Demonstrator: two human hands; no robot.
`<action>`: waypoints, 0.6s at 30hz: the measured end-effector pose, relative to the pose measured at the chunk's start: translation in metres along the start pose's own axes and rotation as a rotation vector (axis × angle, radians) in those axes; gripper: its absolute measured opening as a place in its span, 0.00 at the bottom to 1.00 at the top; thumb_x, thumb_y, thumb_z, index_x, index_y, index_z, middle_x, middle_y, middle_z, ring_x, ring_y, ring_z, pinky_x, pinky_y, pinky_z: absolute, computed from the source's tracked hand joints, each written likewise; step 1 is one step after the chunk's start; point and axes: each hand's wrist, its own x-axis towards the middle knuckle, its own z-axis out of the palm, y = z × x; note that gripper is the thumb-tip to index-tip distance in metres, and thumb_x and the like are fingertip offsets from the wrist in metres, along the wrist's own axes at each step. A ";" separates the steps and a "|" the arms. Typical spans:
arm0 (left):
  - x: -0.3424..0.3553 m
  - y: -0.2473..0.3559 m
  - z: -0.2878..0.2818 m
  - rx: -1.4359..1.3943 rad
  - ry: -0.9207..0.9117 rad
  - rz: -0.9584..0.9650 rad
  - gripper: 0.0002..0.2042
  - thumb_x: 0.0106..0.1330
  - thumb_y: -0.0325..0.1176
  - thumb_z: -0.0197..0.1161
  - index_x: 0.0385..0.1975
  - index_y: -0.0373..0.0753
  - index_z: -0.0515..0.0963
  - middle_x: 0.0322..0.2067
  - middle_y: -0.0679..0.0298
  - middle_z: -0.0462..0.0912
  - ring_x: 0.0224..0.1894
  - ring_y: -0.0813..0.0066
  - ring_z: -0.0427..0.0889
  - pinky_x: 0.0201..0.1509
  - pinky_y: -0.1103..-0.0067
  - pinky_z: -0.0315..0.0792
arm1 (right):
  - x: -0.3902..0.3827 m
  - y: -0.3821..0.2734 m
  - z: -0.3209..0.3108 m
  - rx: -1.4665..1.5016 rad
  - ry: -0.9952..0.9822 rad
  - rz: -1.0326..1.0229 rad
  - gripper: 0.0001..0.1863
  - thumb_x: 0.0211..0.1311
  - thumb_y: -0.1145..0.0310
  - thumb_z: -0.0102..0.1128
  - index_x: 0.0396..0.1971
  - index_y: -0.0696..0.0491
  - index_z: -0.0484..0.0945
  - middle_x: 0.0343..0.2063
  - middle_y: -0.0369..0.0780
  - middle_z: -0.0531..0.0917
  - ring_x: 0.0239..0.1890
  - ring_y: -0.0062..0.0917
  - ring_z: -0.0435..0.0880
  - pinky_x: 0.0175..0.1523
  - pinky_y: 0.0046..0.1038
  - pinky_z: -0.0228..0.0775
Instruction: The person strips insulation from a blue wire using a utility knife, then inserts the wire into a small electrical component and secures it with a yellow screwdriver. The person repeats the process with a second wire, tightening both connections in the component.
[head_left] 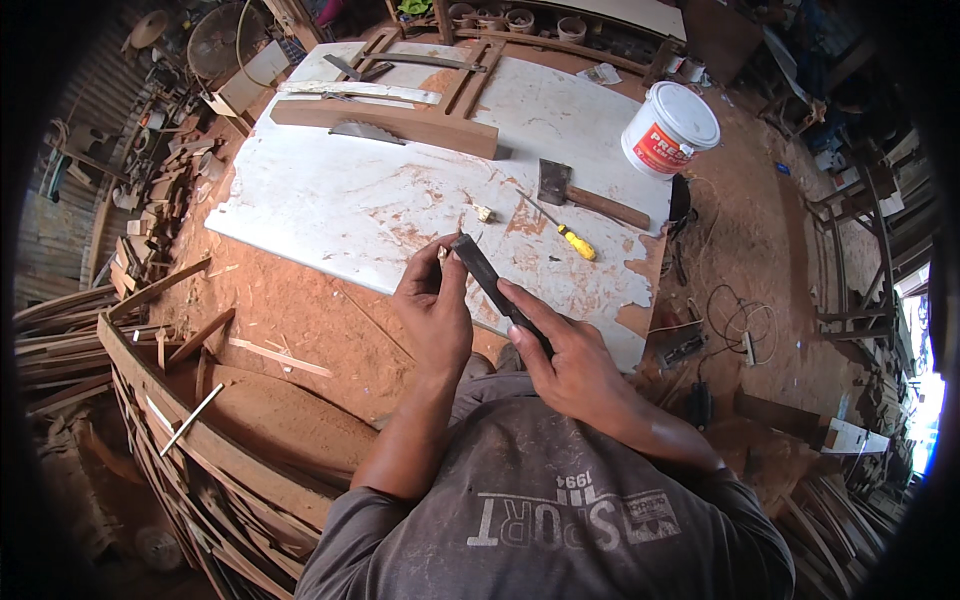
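Bar [490, 278] fills right grip [560, 355], left grip [437, 300] narrow at its tip, board edge [372, 281] near, bucket [672, 130] well apart.

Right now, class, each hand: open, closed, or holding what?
Left hand: closed at the tip of the dark bar; anything pinched is too small to tell.
Right hand: closed, holding the dark bar.

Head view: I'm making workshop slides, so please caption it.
Right hand grips a dark bar, its far end at the left hand; a yellow-handled screwdriver lies beyond.
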 end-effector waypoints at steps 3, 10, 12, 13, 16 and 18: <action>0.003 0.008 0.001 -0.012 0.015 -0.033 0.11 0.73 0.29 0.60 0.49 0.31 0.81 0.34 0.69 0.81 0.27 0.91 0.68 0.28 0.88 0.60 | 0.006 -0.002 0.004 0.022 -0.004 0.008 0.25 0.74 0.67 0.51 0.69 0.50 0.66 0.47 0.58 0.83 0.47 0.53 0.84 0.50 0.47 0.77; 0.006 0.014 0.004 -0.050 0.056 -0.126 0.11 0.73 0.30 0.61 0.49 0.32 0.81 0.32 0.71 0.80 0.27 0.91 0.68 0.28 0.88 0.60 | 0.013 0.002 0.012 -0.061 0.075 -0.049 0.25 0.74 0.66 0.52 0.68 0.51 0.67 0.48 0.57 0.83 0.48 0.53 0.84 0.50 0.46 0.77; 0.007 0.012 0.004 -0.088 0.071 -0.160 0.11 0.74 0.32 0.61 0.49 0.32 0.81 0.32 0.71 0.80 0.27 0.91 0.68 0.28 0.88 0.60 | 0.015 0.002 0.011 -0.060 0.072 -0.050 0.24 0.74 0.66 0.52 0.68 0.51 0.68 0.48 0.57 0.83 0.48 0.54 0.83 0.50 0.46 0.77; 0.007 0.010 0.002 -0.091 0.062 -0.155 0.11 0.73 0.33 0.62 0.48 0.33 0.81 0.33 0.71 0.81 0.28 0.91 0.69 0.29 0.89 0.61 | 0.015 0.002 0.011 -0.060 0.072 -0.049 0.24 0.74 0.66 0.52 0.68 0.51 0.68 0.48 0.57 0.83 0.48 0.54 0.83 0.49 0.46 0.77; 0.007 0.006 -0.001 -0.091 0.052 -0.155 0.10 0.73 0.34 0.65 0.47 0.35 0.83 0.34 0.70 0.83 0.30 0.91 0.72 0.30 0.89 0.64 | 0.016 0.000 0.009 0.034 0.011 0.055 0.26 0.75 0.66 0.54 0.71 0.48 0.66 0.39 0.49 0.86 0.32 0.30 0.87 0.40 0.33 0.80; 0.007 0.008 0.000 -0.076 0.067 -0.177 0.10 0.73 0.34 0.65 0.46 0.35 0.83 0.34 0.70 0.82 0.30 0.91 0.71 0.29 0.89 0.63 | 0.019 -0.012 -0.004 0.278 -0.175 0.388 0.25 0.75 0.66 0.53 0.70 0.49 0.66 0.44 0.54 0.85 0.43 0.41 0.87 0.46 0.37 0.78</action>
